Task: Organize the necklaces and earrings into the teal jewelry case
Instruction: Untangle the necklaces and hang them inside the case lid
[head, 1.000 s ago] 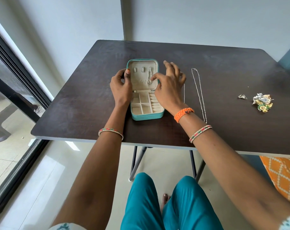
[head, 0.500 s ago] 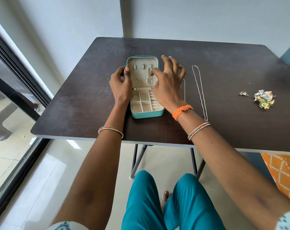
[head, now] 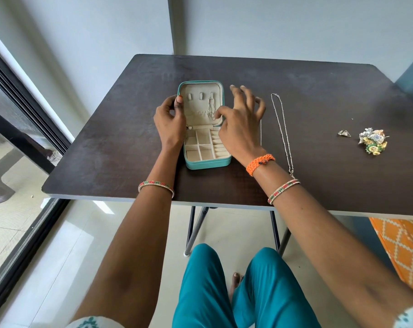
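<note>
One chain [head: 211,107] hangs in the teal case [head: 207,162], so we steady the lid with our left hand [head: 170,121] gripping its edge while right-hand fingers [head: 220,112] pinch the chain gently into the pocket.

Domestic room. Indicators: dark folding table [head: 307,91] against plain painted walls [head: 295,24]; glossy tiled floor [head: 66,252]; sliding glass door [head: 14,129] at 9 o'clock; orange patterned fabric [head: 404,247] at 4 o'clock.
</note>
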